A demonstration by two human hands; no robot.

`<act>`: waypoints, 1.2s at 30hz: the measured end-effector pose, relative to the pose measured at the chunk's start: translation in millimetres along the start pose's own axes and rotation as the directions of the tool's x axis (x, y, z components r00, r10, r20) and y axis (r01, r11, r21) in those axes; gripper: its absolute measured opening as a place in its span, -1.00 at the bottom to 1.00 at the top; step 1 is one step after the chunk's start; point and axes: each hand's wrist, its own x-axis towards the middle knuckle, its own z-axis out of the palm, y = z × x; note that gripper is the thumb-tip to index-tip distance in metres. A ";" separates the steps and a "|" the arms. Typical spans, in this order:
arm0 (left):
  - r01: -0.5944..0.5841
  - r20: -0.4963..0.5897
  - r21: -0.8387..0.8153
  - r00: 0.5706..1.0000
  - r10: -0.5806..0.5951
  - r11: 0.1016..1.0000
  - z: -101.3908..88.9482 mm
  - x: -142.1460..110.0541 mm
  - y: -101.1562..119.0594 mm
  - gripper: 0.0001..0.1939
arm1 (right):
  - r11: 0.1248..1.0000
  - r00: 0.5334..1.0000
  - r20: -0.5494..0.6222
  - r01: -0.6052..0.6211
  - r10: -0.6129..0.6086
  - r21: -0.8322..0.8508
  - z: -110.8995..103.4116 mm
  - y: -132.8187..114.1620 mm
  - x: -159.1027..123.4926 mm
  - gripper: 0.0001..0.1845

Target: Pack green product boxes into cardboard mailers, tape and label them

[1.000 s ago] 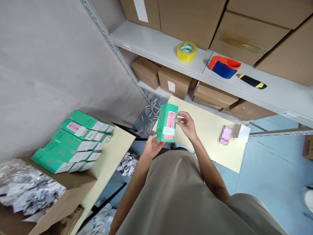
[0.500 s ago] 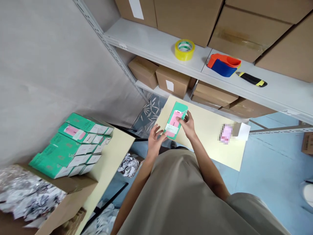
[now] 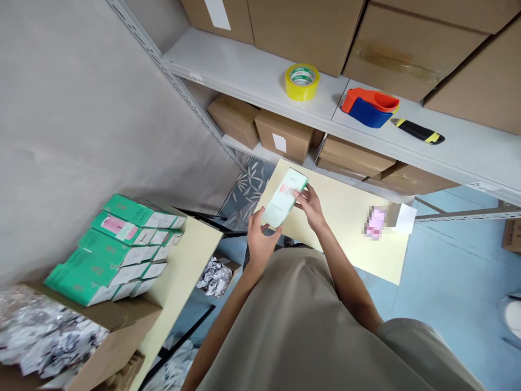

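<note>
Between my two hands is a slim green and white product box [image 3: 280,201], tilted above the cream tabletop. My left hand [image 3: 261,236] grips its lower end, thumb on one side and fingers on the other. At the upper right edge my right hand [image 3: 310,205] holds the same box, fingers closed around its side. A pale, glossy face with a small pink patch is turned up. To the left, several similar green boxes [image 3: 101,255] lie stacked on another cream table [image 3: 183,269].
A shelf [image 3: 244,68] ahead bears a yellow tape roll [image 3: 302,82], an orange and blue tape dispenser [image 3: 369,107] and a utility knife [image 3: 419,131]. Cardboard cartons [image 3: 301,32] stand behind them. A blurred pink item [image 3: 375,222] lies right. Crumpled paper fills an open carton [image 3: 130,326].
The box in my hands has turned, so its pink-pictured green face has given way to a paler face. My left hand has shifted slightly down, around the box's lower end.
</note>
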 end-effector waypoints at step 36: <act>0.714 0.425 -0.407 0.700 -0.574 0.570 -14.1 32.6 -16.7 -0.49 | 0.978 0.978 0.072 0.202 -0.197 -0.061 -28.3 -19.3 14.2 -0.26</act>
